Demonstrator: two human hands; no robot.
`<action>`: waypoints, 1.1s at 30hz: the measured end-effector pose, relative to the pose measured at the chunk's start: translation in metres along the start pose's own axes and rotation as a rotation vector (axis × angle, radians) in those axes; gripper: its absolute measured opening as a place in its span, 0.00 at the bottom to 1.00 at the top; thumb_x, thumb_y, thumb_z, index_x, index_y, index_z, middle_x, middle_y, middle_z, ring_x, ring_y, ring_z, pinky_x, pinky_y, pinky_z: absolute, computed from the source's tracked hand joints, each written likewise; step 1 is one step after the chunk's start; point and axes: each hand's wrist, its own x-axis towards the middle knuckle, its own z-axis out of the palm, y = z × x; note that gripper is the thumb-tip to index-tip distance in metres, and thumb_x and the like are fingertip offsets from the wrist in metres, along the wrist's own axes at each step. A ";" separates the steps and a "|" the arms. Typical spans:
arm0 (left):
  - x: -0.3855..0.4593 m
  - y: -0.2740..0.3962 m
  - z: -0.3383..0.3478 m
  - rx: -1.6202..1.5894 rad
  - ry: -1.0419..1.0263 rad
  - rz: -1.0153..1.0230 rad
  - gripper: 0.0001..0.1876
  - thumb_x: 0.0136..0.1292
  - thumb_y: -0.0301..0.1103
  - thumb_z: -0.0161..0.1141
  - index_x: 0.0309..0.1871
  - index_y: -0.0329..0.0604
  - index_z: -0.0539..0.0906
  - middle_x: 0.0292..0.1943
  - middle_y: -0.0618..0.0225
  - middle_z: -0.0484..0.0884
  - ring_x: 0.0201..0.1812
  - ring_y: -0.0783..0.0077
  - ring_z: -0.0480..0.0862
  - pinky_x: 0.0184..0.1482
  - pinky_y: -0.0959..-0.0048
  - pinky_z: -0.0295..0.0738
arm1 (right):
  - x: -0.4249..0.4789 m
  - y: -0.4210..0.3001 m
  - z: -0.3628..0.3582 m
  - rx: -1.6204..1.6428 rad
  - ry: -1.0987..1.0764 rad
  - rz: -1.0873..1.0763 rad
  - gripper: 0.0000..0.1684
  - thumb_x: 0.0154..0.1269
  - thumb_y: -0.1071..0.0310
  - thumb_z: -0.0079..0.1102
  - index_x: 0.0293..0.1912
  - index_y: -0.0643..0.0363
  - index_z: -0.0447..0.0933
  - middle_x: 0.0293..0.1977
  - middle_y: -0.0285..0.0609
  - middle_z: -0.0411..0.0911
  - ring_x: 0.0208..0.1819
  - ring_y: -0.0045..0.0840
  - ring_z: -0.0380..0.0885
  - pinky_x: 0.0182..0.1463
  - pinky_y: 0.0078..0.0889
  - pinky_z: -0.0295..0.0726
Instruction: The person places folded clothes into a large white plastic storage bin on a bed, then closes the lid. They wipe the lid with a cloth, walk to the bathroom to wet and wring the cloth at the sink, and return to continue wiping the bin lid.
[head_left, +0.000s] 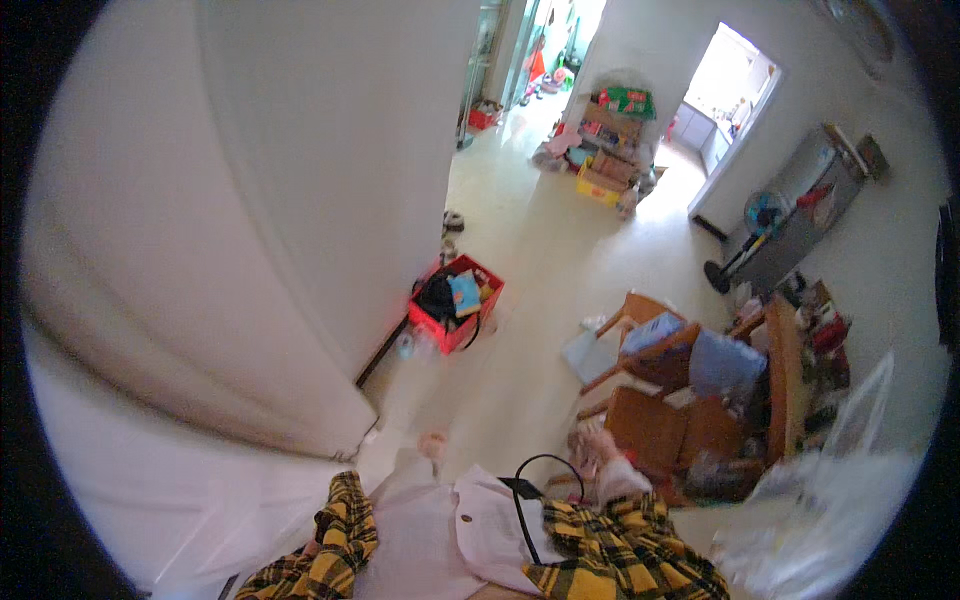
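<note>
Blurred, my right hand (595, 450) reaches out from a pale cuff beside the wooden chairs (645, 424); whether it touches or holds anything cannot be made out. My left hand is out of view, with only the yellow and black plaid sleeve (349, 510) showing on that side. A black cable (517, 510) loops in front of my pale buttoned top (420, 525). Blue-grey cloths (724, 364) hang over the chairs, which stand against a wooden table (784, 375). Below me, a bare foot (433, 444) is on the pale floor.
A red box (450, 345) holding dark items and a blue packet stands by the left wall (322, 187). Cartons and a yellow box (596, 187) are piled between two bright doorways. A standing fan (763, 214) is before a grey refrigerator (806, 217). Clear plastic (817, 517) blurs the lower right.
</note>
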 end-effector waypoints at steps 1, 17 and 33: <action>0.023 0.009 -0.004 0.008 -0.002 -0.003 0.15 0.69 0.41 0.58 0.45 0.39 0.89 0.41 0.57 0.90 0.42 0.56 0.87 0.46 0.58 0.81 | -0.005 0.031 0.017 0.027 -0.024 0.104 0.24 0.70 0.50 0.57 0.60 0.50 0.78 0.61 0.45 0.77 0.61 0.47 0.78 0.56 0.53 0.81; 0.328 0.376 -0.003 0.699 0.047 0.311 0.18 0.69 0.44 0.56 0.51 0.43 0.88 0.38 0.55 0.90 0.41 0.58 0.91 0.47 0.57 0.84 | 0.043 0.201 0.025 0.250 -0.140 -0.028 0.26 0.73 0.52 0.53 0.67 0.40 0.76 0.45 0.41 0.82 0.48 0.37 0.83 0.43 0.42 0.85; 0.473 0.675 0.138 0.115 -0.056 -0.064 0.19 0.74 0.45 0.55 0.50 0.39 0.87 0.37 0.50 0.88 0.39 0.52 0.89 0.43 0.55 0.82 | 0.613 0.433 -0.395 0.598 -0.085 0.076 0.31 0.71 0.53 0.57 0.69 0.52 0.73 0.64 0.45 0.76 0.63 0.39 0.76 0.60 0.44 0.81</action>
